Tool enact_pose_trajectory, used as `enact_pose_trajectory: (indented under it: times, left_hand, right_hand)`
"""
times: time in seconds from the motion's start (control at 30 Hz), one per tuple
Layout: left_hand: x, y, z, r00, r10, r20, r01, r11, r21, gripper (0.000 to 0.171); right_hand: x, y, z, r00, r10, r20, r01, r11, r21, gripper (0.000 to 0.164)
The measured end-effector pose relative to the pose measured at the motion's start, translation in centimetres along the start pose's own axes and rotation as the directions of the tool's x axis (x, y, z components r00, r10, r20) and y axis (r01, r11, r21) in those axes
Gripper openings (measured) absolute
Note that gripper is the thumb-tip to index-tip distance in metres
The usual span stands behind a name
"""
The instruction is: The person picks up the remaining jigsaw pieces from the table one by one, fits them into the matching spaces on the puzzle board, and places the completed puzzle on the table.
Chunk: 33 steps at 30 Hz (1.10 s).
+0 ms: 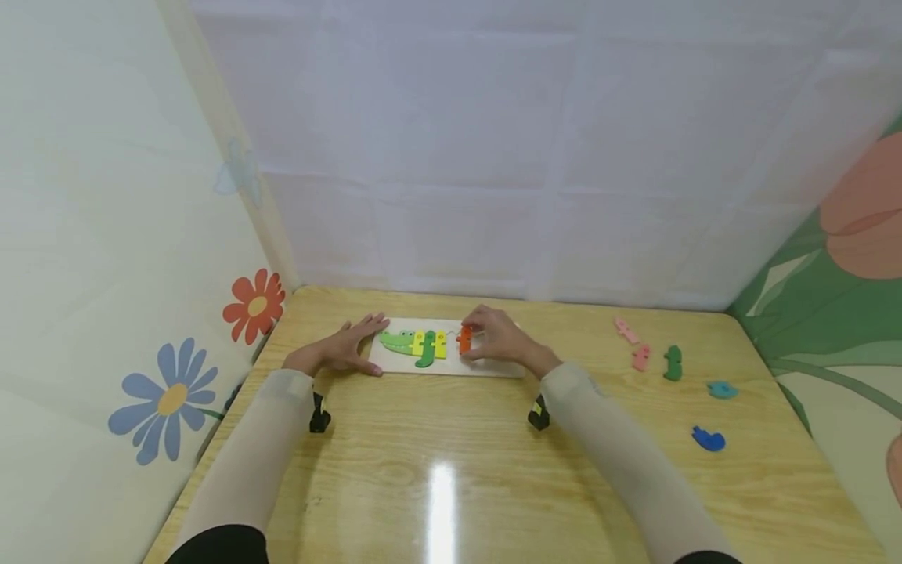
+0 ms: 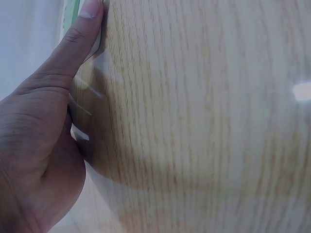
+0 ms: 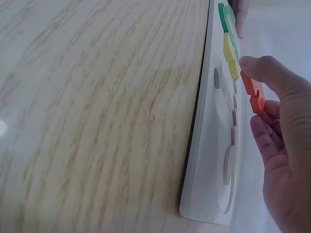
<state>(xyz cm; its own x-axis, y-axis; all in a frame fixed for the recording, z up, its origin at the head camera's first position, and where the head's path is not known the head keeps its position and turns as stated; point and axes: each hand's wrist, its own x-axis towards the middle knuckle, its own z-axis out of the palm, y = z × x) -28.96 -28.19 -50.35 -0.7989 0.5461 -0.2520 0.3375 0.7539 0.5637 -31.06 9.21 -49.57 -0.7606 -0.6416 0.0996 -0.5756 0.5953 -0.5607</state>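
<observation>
A white puzzle board (image 1: 416,323) lies on the table, with a green crocodile head (image 1: 398,342), two yellow pieces (image 1: 441,345) and a green leg piece (image 1: 427,349) set in its left part. My right hand (image 1: 499,338) pinches an orange puzzle piece (image 3: 252,92) between thumb and fingers, above the board just right of the yellow pieces. Bare recesses show along the board's right part in the right wrist view. With thumb and fingers spread, my left hand (image 1: 345,345) rests at the board's left end; its thumb (image 2: 73,43) touches the edge.
Loose pieces lie on the table (image 1: 395,454) at the right: a pink one (image 1: 625,330), a coral one (image 1: 641,357), a dark green one (image 1: 672,363), a teal one (image 1: 722,389) and a blue one (image 1: 708,439). A white cloth wall (image 1: 437,196) stands behind the table.
</observation>
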Motion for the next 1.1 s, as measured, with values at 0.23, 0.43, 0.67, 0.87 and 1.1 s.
enact_pose_trajectory:
  times: [0.23, 0.43, 0.67, 0.87, 1.1]
  left_hand:
    - [-0.1, 0.0, 0.0, 1.0, -0.002, 0.0, 0.002, 1.0, 0.0, 0.112]
    - [-0.2, 0.0, 0.0, 1.0, 0.001, -0.008, -0.001, 1.0, -0.004, 0.112]
    - [-0.1, 0.1, -0.1, 1.0, -0.002, 0.002, 0.002, 1.0, -0.003, 0.112]
    - [-0.1, 0.1, -0.1, 1.0, 0.002, -0.004, -0.002, 1.0, 0.011, 0.112]
    - [-0.2, 0.2, -0.1, 1.0, 0.007, 0.001, -0.007, 1.0, -0.001, 0.112]
  right_hand:
    - [0.2, -0.4, 0.3, 1.0, -0.006, 0.008, 0.006, 1.0, -0.024, 0.063]
    - [0.4, -0.3, 0.7, 1.0, -0.03, 0.005, 0.03, 0.999, -0.041, 0.063]
    - [0.6, -0.3, 1.1, 1.0, -0.026, 0.009, 0.027, 0.998, -0.05, 0.063]
    - [0.9, -0.4, 1.3, 1.0, -0.007, 0.012, 0.007, 0.999, -0.046, 0.064]
    - [1.0, -0.4, 1.5, 1.0, -0.02, 0.003, 0.02, 0.999, -0.049, 0.063]
